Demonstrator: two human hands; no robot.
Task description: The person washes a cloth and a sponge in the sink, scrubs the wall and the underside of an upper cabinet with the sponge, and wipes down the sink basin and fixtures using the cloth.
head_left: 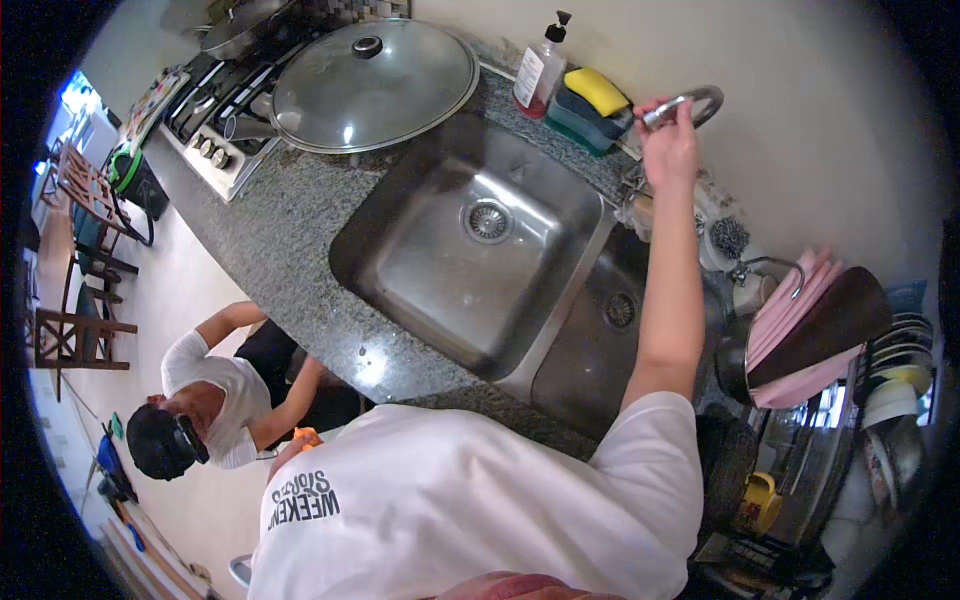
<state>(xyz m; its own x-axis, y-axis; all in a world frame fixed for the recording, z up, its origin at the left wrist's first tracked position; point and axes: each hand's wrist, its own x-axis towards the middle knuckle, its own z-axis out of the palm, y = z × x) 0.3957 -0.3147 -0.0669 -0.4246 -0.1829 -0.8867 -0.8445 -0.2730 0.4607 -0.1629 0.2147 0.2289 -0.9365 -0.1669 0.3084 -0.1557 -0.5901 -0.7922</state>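
Note:
My right hand (pixel 668 145) reaches up along the wall, its fingers wrapped round the end of the curved metal faucet (pixel 706 105). Below and to the left lies an empty steel sink basin (pixel 450 260) with a round drain; a second, darker basin (pixel 590 340) is partly under my forearm. Only a small part of my left hand (pixel 287 457) shows beside my shirt, against something orange (pixel 308 436) too small to make out. Near the faucet are a yellow sponge (pixel 597 92) in a dark holder and a pump soap bottle (pixel 540 70).
A large glass lid (pixel 375 90) lies on the granite counter (pixel 260 235) beside the gas stove (pixel 215 150). Another person (pixel 225 395) in a white shirt and dark cap is across the counter. A pot (pixel 735 360), pink cloths and a dish rack with plates stand at right.

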